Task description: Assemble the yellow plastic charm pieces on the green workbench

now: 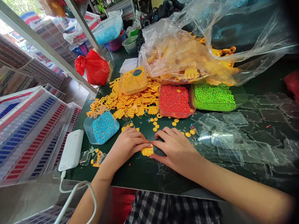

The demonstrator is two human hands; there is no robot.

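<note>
A small yellow plastic piece (147, 151) lies between my hands near the table's front edge. My left hand (129, 141) has its fingers together, with the thumb against the piece's upper left edge. From the right, my right hand (174, 147) pinches the piece with curled fingers and thumb. Just beyond my hands are loose yellow discs (154, 123). Behind them sit tubs of blue beads (105, 126), red beads (174, 99) and green beads (214, 95). A tub of yellow beads (134, 80) rests on a heap of yellow parts (137, 104).
Clear plastic covers (245, 133) spread across the right side. A large clear bag of yellow parts (182, 56) lies at the back. A white power bank (71, 150) with a cable is at the left edge, beyond it a red bag (94, 68). Crates (35, 130) stand left.
</note>
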